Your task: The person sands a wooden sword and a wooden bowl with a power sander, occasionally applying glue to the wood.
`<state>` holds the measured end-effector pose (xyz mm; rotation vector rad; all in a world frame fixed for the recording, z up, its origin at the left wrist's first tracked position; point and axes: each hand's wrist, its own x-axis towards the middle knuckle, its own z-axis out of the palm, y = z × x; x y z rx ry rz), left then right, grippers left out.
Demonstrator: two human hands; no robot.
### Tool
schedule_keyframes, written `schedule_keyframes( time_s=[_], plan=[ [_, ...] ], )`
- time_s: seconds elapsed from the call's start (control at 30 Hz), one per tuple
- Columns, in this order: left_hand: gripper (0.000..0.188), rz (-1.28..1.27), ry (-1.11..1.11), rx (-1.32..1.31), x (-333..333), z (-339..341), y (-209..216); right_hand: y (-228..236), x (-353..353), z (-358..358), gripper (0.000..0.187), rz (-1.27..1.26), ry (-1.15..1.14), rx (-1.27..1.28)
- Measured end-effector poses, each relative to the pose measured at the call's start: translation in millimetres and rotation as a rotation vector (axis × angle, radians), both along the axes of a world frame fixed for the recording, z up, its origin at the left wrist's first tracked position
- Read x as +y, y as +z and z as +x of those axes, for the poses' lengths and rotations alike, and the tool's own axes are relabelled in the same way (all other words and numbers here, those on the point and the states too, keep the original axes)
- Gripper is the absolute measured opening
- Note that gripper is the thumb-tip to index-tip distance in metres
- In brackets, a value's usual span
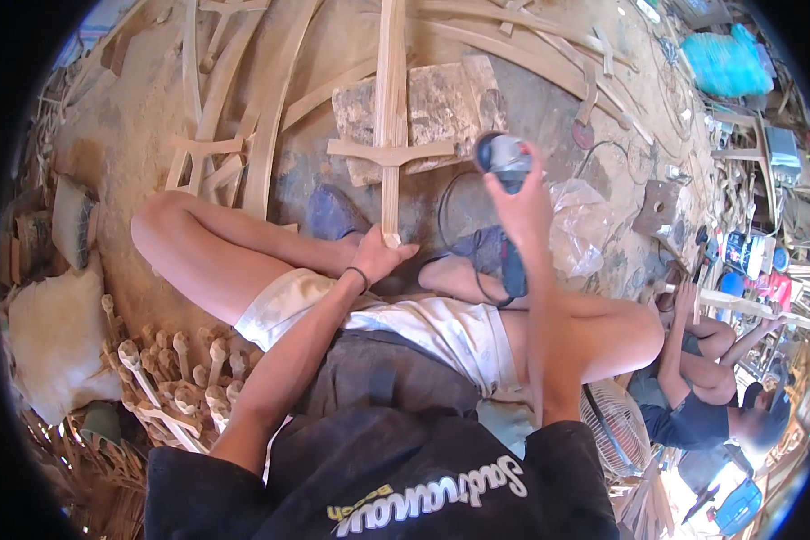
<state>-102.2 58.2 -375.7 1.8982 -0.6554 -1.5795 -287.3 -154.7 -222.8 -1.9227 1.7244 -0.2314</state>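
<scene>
My left hand [378,256] is closed round the near end of a long wooden piece [391,99] with a curved crossbar, shaped like a sword. The piece points away from me, its crossbar resting over a worn wooden block [441,103] on the ground. Held up to the right of it, my right hand [524,205] grips an angle grinder [511,160] with a round dark disc on its left side. The disc is apart from the wood. A dark cord [443,205] loops on the ground between my feet.
Curved wooden strips [270,117] lie at the far left and far right. Many carved knobbed sticks [184,360] stand at the near left. A clear plastic bag [578,225] lies right of my foot. A fan [614,427] and a seated co-worker [702,396] are at the right.
</scene>
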Motion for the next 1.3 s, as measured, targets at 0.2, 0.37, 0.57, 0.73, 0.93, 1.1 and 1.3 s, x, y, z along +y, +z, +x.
schedule_keyframes(
  time_s=[0.2,0.37,0.57,0.73,0.93,1.1,1.3],
  plan=[
    [0.038,-0.397,0.288,-0.631,-31,41,41,51,-1,-27,0.082,-0.075,-0.133,-0.311],
    [0.057,-0.499,0.118,-1.047,-170,83,70,49,4,-61,0.086,-0.223,-0.188,-0.378],
    [0.105,0.125,-0.274,-0.97,-290,114,26,53,10,-44,0.085,-0.208,-0.283,-0.532],
    [0.086,-0.157,-0.105,-1.079,-284,180,12,52,12,-43,0.086,-0.3,-0.259,-0.612],
    [0.037,-0.658,0.502,-0.212,-259,209,125,36,14,-66,0.089,-0.315,-0.344,-0.614],
    [0.021,-0.983,0.764,-0.097,-226,242,196,31,23,-40,0.089,-0.3,-0.315,-0.582],
    [0.033,-1.203,1.02,-0.384,-186,195,181,18,37,-5,0.087,-0.071,-0.208,-0.495]
  ],
)
